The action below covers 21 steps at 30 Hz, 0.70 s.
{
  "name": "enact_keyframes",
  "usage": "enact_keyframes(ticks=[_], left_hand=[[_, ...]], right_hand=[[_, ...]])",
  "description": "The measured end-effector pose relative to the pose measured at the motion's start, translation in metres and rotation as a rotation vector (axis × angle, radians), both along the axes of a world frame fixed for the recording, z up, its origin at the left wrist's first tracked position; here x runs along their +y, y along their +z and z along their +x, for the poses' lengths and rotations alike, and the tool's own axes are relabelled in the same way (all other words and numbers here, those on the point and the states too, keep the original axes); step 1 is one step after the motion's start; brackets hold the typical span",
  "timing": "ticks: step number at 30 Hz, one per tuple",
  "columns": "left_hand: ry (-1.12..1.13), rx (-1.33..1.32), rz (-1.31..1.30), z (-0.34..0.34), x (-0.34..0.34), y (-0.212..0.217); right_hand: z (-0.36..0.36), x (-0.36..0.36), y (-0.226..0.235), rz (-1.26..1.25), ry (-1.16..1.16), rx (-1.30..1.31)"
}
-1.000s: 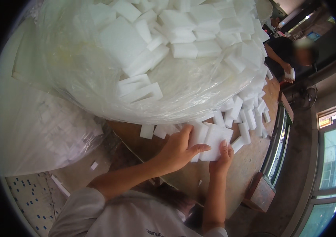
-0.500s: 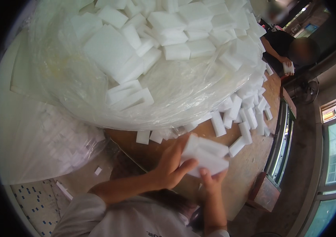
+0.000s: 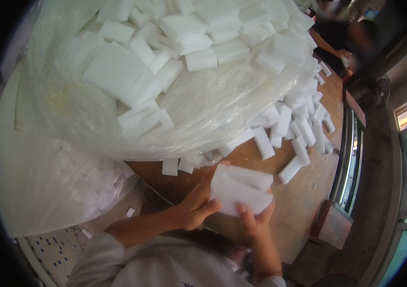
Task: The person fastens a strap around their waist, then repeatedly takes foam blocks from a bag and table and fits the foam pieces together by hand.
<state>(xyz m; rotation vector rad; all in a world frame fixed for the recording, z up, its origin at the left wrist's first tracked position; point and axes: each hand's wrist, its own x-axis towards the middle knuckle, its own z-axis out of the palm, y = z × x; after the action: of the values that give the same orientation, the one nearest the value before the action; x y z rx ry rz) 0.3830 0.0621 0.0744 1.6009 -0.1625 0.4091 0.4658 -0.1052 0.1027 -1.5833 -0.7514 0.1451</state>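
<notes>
While the foam pair (image 3: 237, 193) is held up: the left hand (image 3: 197, 205) pinches its left end, thumb at the lower corner; the right hand (image 3: 258, 222) pinches the lower right, thumb on the near face, other fingers largely hidden.
Foam pair's place: raised over the near part of the table (image 3: 304, 196), short of the drooping plastic bag (image 3: 208, 115); whether its two layers join at the left end, I cannot tell.
Gap at the right end: the layers part there, so the rear one might skew or slip if the left hand slackened.
White faces: they look soft, and a hard thumb could dent them.
Bag's rim: thin film just beyond the hands, heaped with loose white blocks (image 3: 189, 28); a snag could bring some down.
Scattered blocks (image 3: 304, 129): piled beyond and to the right, some leaning; a knock would likely topple them.
Table's left edge: close by the left forearm; a dropped piece could reach the floor (image 3: 45, 263).
Open room: bare tabletop right of the hands, toward the metal rail (image 3: 349, 158); leftward, a second bag (image 3: 64, 182) crowds in.
</notes>
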Motion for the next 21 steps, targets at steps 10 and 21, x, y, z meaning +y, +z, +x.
enact_keyframes(ticks=[10,21], left_hand=[[0.062,0.310,-0.403,-0.058,-0.014,-0.008],[0.483,-0.745,-0.392,-0.207,0.174,0.154]], right_hand=[[0.005,-0.003,-0.018,0.034,0.326,0.219],[0.036,-0.012,-0.032,-0.134,-0.111,0.057]])
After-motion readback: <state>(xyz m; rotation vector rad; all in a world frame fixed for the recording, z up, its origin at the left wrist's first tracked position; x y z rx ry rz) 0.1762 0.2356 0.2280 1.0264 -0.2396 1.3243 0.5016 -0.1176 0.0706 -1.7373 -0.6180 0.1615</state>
